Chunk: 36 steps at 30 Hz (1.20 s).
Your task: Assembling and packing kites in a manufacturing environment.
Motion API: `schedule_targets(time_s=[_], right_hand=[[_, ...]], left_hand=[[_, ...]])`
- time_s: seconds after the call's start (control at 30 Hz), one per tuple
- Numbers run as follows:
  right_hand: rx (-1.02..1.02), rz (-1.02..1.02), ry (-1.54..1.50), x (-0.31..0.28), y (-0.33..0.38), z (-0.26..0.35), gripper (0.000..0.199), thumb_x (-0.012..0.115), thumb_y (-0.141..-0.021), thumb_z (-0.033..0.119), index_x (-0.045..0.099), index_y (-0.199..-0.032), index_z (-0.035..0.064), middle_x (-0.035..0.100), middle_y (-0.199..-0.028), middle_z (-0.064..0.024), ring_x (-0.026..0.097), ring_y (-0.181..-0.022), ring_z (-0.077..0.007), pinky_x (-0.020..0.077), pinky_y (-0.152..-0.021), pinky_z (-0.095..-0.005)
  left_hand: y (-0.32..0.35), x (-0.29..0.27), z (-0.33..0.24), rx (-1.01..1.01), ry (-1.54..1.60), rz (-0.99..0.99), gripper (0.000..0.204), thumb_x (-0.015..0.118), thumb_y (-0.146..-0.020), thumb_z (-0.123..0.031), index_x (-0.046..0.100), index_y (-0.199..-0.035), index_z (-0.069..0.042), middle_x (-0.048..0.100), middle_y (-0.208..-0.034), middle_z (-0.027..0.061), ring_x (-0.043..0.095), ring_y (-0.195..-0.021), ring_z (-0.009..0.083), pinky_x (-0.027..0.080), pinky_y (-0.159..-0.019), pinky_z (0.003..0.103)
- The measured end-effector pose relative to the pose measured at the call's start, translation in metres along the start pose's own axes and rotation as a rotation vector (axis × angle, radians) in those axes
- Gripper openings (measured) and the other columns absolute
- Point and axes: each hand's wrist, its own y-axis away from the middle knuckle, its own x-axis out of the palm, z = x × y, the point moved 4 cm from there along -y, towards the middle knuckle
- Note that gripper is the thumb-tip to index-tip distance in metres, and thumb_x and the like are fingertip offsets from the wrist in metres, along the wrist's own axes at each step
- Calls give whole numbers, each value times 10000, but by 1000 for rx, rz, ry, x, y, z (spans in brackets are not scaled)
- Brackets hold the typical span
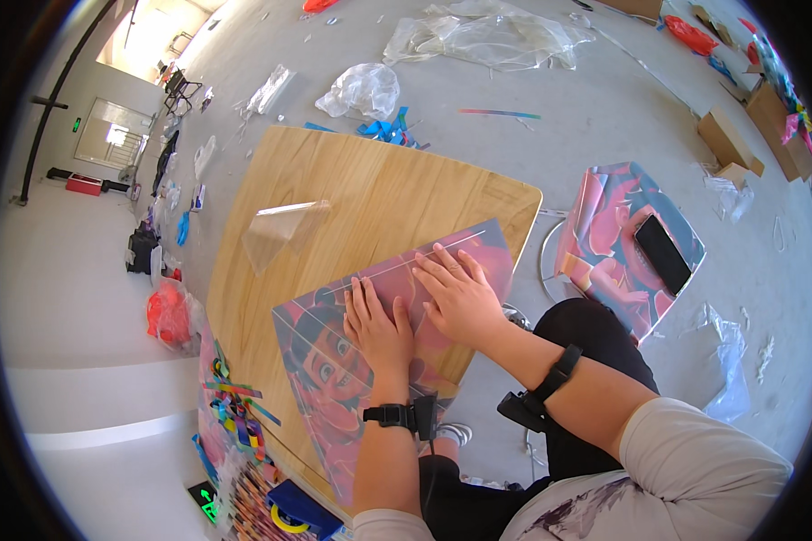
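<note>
A glossy printed sheet (311, 347) with a pink and blue cartoon picture lies at a slant over the near right part of the wooden table (379, 194). Thin pale lines cross its surface, one running along its far edge. My left hand (379, 332) rests flat on the middle of the sheet, its fingers stretched toward that edge. Farther right, my right hand (460, 299) also presses flat on the sheet with its fingers spread. Neither hand grips anything. A folded piece of clear plastic film (284, 233) lies on the table beyond the sheet's left corner.
To the right, a black phone (663, 254) sits on another printed sheet (595, 225) covering a stool. Coloured strips (235, 406) and a blue tape dispenser (302, 509) are at the lower left. Plastic wrapping (487, 36) and cardboard boxes (729, 142) litter the floor.
</note>
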Motion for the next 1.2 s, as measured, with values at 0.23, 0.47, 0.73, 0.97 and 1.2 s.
schedule_targets(time_s=[0.23, 0.47, 0.73, 0.97, 1.2], right_hand=[[8, 1, -14, 0, 0, 0, 535, 598, -916, 266, 534, -1409, 70, 452, -1540, -59, 294, -1498, -265, 206, -1221, -488], [5, -3, -16, -1, 1, 0, 541, 602, -915, 260, 528, -1418, 75, 445, -1545, -57, 294, -1497, -266, 209, -1220, -489], [13, -24, -30, -1, -1, -1, 582, 611, -904, 252, 497, -1444, 67, 428, -1558, -63, 291, -1500, -268, 214, -1217, -489], [25, -41, -45, -3, 1, -1, 586, 619, -898, 244, 497, -1441, 60, 432, -1551, -80, 297, -1498, -271, 230, -1205, -500], [19, -209, -262, -35, -12, 18, 497, 624, -853, 84, 566, -1346, 75, 529, -1433, -111, 428, -1409, -301, 318, -1104, -538]], left_hand=[[0, 0, 0, 5, -26, 20, 604, 509, -999, -418, 431, -1517, -118, 361, -1601, 143, 306, -1479, 359, 211, -1171, 531], [0, 0, -1, 6, -28, 19, 596, 506, -1000, -416, 439, -1511, -115, 362, -1599, 149, 313, -1473, 364, 215, -1168, 523], [-1, -2, -1, 17, -21, 11, 597, 515, -996, -407, 443, -1507, -108, 358, -1597, 170, 318, -1465, 380, 214, -1168, 520], [0, -1, -2, 17, -27, 5, 619, 524, -990, -411, 421, -1524, -115, 334, -1601, 204, 321, -1462, 386, 211, -1169, 520], [2, -25, 8, -56, 307, -128, 557, 542, -1001, -303, 444, -1478, -34, 335, -1581, 246, 333, -1450, 401, 240, -1168, 505]])
